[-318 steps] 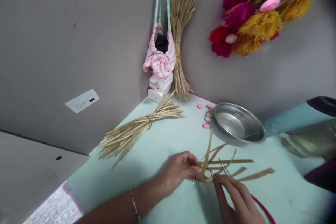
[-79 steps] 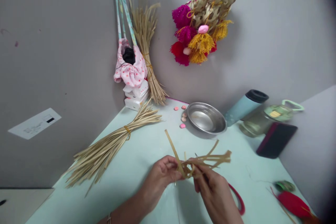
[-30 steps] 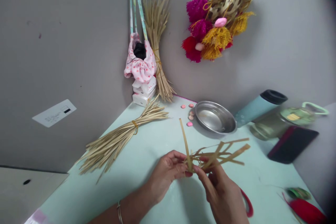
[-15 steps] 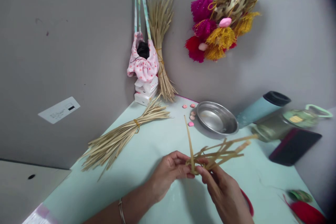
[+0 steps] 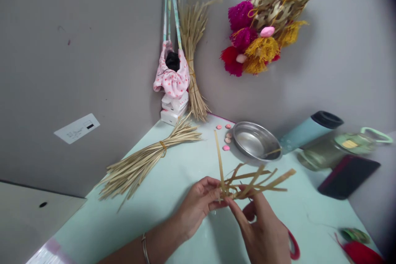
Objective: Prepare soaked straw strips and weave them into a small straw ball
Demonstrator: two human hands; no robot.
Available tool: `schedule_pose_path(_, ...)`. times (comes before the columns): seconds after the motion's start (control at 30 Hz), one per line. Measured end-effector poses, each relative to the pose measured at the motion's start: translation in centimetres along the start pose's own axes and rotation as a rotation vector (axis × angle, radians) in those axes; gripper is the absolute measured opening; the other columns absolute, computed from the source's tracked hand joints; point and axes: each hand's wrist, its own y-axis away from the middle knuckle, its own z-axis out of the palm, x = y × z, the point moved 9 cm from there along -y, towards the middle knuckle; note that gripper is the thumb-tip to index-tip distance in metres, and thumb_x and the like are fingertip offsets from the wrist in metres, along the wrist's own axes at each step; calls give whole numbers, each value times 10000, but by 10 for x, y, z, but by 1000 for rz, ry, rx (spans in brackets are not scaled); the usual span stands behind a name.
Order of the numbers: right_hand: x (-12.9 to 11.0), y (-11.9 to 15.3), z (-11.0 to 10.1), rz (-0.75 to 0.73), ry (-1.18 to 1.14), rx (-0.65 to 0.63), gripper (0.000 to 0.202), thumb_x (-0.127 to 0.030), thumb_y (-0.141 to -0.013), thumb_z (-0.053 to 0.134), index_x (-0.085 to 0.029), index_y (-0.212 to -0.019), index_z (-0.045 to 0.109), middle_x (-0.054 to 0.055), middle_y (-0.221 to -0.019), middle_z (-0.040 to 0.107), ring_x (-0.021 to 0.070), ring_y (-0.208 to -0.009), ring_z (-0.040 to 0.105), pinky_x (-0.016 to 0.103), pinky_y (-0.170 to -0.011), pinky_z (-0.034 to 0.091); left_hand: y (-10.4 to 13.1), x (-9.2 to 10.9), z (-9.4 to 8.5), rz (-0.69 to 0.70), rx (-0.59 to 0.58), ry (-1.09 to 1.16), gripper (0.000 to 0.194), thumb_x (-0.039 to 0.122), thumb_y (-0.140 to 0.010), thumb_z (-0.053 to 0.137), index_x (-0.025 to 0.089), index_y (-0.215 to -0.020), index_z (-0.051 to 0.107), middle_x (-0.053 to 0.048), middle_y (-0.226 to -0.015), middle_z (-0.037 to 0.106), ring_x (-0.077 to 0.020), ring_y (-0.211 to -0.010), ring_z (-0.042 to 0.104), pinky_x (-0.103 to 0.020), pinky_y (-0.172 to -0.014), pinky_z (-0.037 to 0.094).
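A small piece of weaving made of flat straw strips point(image 5: 253, 181) is held between both hands above the table, its loose ends fanning out to the right and one strip standing upright. My left hand point(image 5: 202, 200), with a bangle at the wrist, pinches its left edge. From the right, my right hand point(image 5: 260, 225) grips the weave with thumb and fingers, hiding part of it. Red scissors handles point(image 5: 294, 245) show partly behind the right hand. A tied bundle of straw strips point(image 5: 151, 154) lies on the table to the left.
A steel bowl point(image 5: 256, 142) stands behind the hands, with pink pieces point(image 5: 227, 147) beside it. Rightward are a blue tumbler point(image 5: 309, 132), a green bottle point(image 5: 321, 154), a dark phone point(image 5: 349, 176) and red yarn point(image 5: 360, 251). Woven tasselled ornaments point(image 5: 266, 37) hang on the wall.
The right hand has shifted slightly left along the weave, and its strips now spread differently. The upright strip leans a bit further left. The camera view has moved slightly.
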Motion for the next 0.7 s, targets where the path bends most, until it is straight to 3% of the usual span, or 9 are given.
schedule_pose_path(0.23,-2,-2,0,35,-97,9,535,-736,-864,467,-241,-998,622,-32,-612,591,146,-434,550,265,-480,448,0,1,-2,27,3,13,347,317,-737,833,134,-929,609,-100,-1009,707,-187,-916,678,-325,-876,494)
schedule_pose_path(0.4,12,-2,10,79,-242,-72,481,-649,-858,574,-235,-1097,622,-20,-678,647,165,-540,616,254,-475,455,-1,5,0,46,-39,-8,340,306,-738,830,137,-943,618,-109,-1045,701,-191,-933,674,-338,-887,493)
schedule_pose_path(0.7,12,-6,16,86,-381,-183,354,-526,-862,633,-230,-1056,624,-10,-700,700,186,-606,671,273,-606,521,-1,4,2,23,-46,-59,386,326,-710,851,137,-977,646,-100,-1038,691,-182,-923,657,-333,-884,492)
